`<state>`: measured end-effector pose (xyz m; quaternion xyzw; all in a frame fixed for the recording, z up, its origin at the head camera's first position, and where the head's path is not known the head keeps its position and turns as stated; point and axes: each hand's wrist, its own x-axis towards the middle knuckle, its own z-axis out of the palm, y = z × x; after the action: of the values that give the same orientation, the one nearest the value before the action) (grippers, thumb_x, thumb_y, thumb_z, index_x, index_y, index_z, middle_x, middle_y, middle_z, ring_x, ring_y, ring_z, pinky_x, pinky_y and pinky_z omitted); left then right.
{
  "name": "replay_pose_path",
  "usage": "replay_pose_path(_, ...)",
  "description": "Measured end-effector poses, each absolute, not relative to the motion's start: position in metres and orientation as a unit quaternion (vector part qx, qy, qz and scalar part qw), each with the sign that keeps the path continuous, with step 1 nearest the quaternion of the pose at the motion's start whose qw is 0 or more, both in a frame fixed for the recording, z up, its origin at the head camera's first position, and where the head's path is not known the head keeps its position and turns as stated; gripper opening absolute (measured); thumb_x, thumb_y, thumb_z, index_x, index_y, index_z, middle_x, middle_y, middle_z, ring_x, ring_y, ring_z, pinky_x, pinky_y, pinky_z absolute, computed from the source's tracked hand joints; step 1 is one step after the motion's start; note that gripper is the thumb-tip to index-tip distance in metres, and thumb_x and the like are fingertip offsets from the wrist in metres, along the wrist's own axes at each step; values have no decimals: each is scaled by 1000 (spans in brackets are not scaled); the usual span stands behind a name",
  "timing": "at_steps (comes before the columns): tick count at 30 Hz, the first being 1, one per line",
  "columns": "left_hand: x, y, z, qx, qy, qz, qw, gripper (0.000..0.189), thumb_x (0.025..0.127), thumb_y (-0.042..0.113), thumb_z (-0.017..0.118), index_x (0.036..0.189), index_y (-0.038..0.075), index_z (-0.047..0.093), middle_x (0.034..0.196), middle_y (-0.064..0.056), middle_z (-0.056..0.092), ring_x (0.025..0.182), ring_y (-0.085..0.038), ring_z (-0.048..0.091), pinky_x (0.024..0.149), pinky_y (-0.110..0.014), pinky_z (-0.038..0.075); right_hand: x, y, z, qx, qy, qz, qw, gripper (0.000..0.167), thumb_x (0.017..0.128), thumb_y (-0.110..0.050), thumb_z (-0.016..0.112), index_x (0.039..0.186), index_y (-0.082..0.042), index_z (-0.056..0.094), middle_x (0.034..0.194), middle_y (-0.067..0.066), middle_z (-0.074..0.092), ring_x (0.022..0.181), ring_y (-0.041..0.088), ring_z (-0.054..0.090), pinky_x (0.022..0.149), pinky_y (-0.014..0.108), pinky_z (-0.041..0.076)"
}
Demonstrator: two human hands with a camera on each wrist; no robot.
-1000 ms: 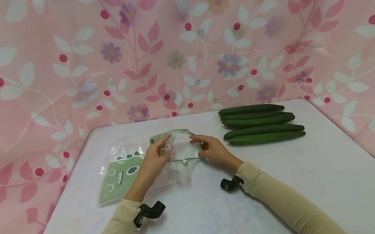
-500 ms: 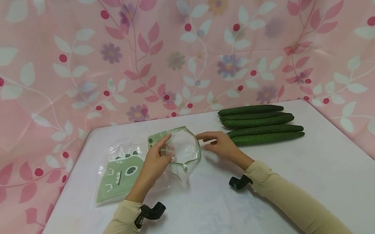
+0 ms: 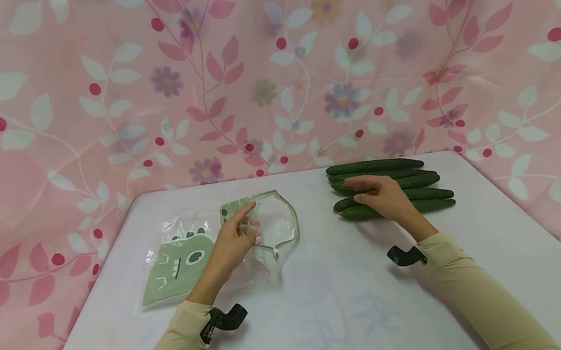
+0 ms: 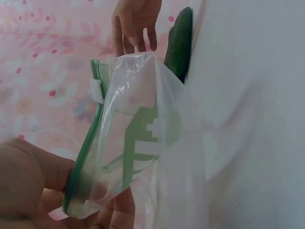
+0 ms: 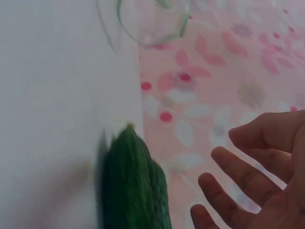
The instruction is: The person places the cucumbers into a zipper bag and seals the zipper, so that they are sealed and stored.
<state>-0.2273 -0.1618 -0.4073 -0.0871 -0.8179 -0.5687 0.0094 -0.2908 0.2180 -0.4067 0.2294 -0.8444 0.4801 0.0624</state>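
Note:
A clear zip bag with a green cartoon-face print lies at the left of the table. Its green-edged mouth gapes toward the right, and a white slider sits on the zip. My left hand holds the bag by its rim, with thumb and fingers around the edge in the left wrist view. Over the left part of several dark green cucumbers hovers my right hand, fingers apart and loosely bent, nothing in them. One cucumber end shows beside that hand in the right wrist view.
The cucumbers lie side by side at the back right of the white-covered table. Behind the table hangs a pink floral cloth. A black wrist camera sits on each sleeve.
My right hand has let go of the bag's mouth and moved right, over the cucumbers. The mouth has spread rounder. My left hand keeps its hold in nearly the same place.

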Motion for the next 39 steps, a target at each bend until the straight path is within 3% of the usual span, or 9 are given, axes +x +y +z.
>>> replay_pose_path(5, -228, -162, -408, -89, -820, -565, 7, 71, 90, -8, 58, 158, 14, 48, 123, -21, 64, 97, -29, 60, 69, -31, 49, -289, 249, -399, 209, -862, 457, 70, 43, 101, -10, 69, 143, -6, 63, 141, 14, 62, 127, 36, 57, 101, 56, 47)
replay_pose_path(12, -230, -162, -411, -94, -817, -569, 10, 70, 91, -8, 59, 156, 16, 50, 122, -18, 65, 99, -30, 59, 74, -34, 51, -284, 284, -391, 175, -885, 425, 71, 45, 104, -17, 66, 147, -10, 60, 142, 16, 61, 124, 38, 59, 87, 36, 52)
replay_pose_path(21, -230, -160, -413, -105, -808, -579, 4, 65, 92, -7, 60, 154, 12, 49, 124, -25, 63, 98, -37, 64, 76, -36, 52, -282, 315, -388, 151, -901, 404, 54, 48, 105, -24, 64, 148, -4, 57, 142, 23, 59, 128, 43, 53, 100, 64, 43)
replay_pose_path(30, -230, -164, -416, -95, -799, -594, 4, 57, 93, -7, 61, 144, 15, 51, 124, -24, 62, 100, -33, 64, 76, -35, 51, -287, 347, -394, 160, -917, 362, 39, 45, 102, -15, 68, 144, 0, 60, 136, 25, 63, 121, 42, 58, 98, 64, 44)
replay_pose_path(39, -231, -163, -417, -87, -794, -601, 2, 63, 95, -7, 60, 152, 14, 43, 130, -23, 61, 106, -34, 63, 75, -36, 50, -289, 372, -404, 164, -928, 333, 19, 39, 97, -12, 73, 133, 2, 67, 130, 29, 64, 125, 51, 54, 97, 67, 44)
